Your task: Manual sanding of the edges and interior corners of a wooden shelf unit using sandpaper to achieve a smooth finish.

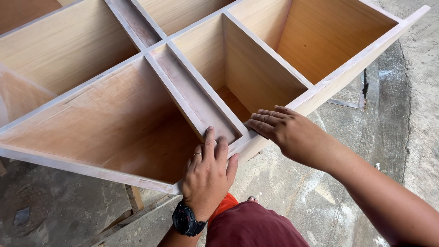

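We look down on a rough grey concrete floor [320, 192], streaked with pale dust and scuffed white patches; a round metal cover [23, 210] is set into it at lower left. Above the floor lies a large wooden cabinet [114, 123] on its back — bare plywood compartments with pale filler smeared along the front edges. We see no packages, labels or signs anywhere on it.

Our left hand [208, 171] lies flat, palm down, on the cabinet's near edge where a narrow divider channel [194, 98] meets it; the fingers are extended, gripping nothing. A ring sits on one finger and a black wristwatch [186, 220] on the wrist.

Our right hand [286, 130] is likewise open, fingertips pressed together on the same edge just to the right. Scrap wood pieces [135, 199] lie beneath the cabinet.
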